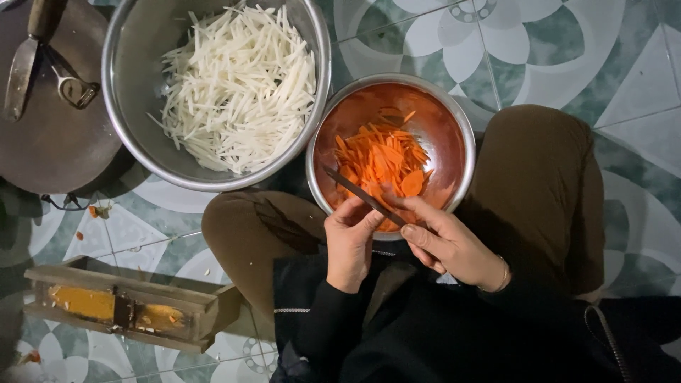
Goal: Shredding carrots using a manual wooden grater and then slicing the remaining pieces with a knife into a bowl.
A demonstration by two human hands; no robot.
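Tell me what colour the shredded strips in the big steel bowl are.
White, seen in the head view: the strips fill the big steel bowl.

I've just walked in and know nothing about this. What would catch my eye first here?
Probably the bright orange carrot slices in the smaller metal bowl at centre, right above the person's hands. The right hand holds a dark knife over that bowl, while the left hand pinches a piece of carrot against the blade. To the upper left, a larger steel bowl brims with pale white vegetable strips.
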